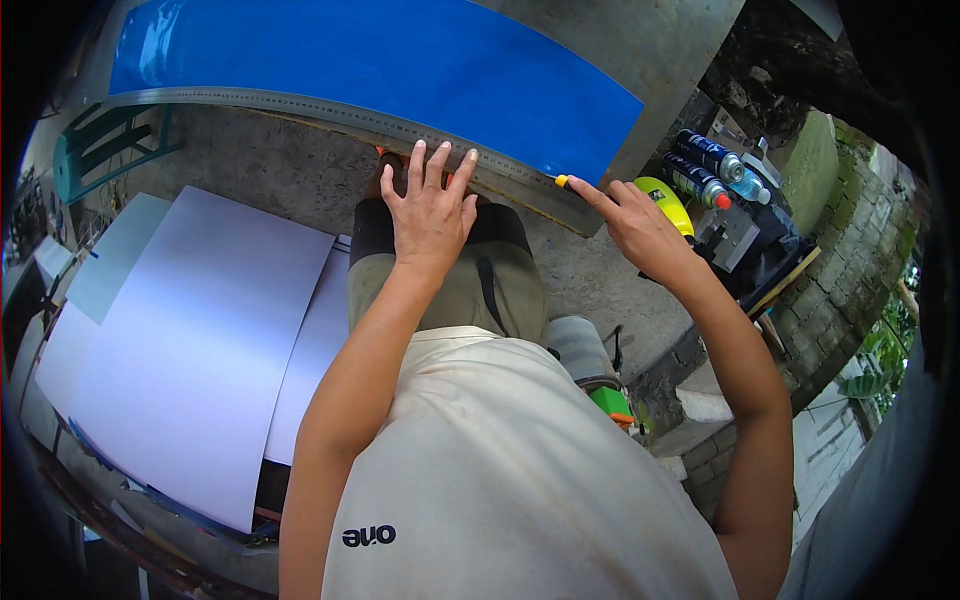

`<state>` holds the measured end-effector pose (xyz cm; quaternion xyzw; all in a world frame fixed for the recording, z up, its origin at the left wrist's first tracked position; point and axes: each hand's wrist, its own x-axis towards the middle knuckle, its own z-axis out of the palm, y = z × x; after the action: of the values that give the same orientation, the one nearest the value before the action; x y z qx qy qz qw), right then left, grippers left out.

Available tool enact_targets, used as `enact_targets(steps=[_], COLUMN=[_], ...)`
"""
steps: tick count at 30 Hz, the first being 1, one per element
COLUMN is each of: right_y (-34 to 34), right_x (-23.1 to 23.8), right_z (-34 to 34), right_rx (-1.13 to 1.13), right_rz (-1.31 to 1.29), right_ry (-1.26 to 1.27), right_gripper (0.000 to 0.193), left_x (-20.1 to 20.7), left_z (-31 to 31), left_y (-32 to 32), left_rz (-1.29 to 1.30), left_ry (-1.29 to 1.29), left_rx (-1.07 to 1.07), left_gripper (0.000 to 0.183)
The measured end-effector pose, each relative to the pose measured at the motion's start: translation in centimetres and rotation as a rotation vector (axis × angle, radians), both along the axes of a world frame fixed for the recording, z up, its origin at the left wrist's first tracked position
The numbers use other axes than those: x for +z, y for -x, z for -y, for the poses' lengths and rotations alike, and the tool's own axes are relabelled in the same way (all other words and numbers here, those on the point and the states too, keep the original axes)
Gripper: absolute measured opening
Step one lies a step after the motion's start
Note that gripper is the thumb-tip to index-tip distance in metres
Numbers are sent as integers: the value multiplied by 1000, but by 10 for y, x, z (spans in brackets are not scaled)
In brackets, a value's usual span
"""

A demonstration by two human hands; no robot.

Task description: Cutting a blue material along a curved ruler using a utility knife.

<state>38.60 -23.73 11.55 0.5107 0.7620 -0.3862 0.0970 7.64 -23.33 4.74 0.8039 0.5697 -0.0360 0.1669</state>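
Note:
A glossy blue sheet (380,70) lies across a grey work board (685,50) at the far side. Along its near edge runs a long metal ruler (330,108). My left hand (432,215) presses its spread fingertips onto the ruler, near the middle. At the ruler's right part, my right hand (640,228) is closed on a slim tool with a yellow end, seemingly a utility knife (562,181). It meets the sheet's near edge close to the right corner. My right index finger reaches along it, and my palm hides most of its body.
On the left are large white sheets (200,330) and a teal plastic stool (75,155). To the right stand a yellow-green bottle (666,204), spray cans (708,152) and a clear bottle (750,186). A cylindrical container (580,350) is beside my right hip.

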Motion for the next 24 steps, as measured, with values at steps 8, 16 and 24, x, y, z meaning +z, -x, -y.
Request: enact_targets(steps=[8,16,24], right_y=[-14,-28,-41], right_x=[1,5,6], right_z=[10,16,25], right_rx=[-19,-34,-38], right_rz=[30,27,39], right_ry=[26,8,18], right_gripper=[75,74,74], left_x=[1,1,0], left_z=[0,0,0], left_y=[0,-3,-3], left_rz=[-42,-54,-55], left_ry=[-7,-15,-7], left_rx=[-15,-23,-30], left_gripper=[61,63,64])
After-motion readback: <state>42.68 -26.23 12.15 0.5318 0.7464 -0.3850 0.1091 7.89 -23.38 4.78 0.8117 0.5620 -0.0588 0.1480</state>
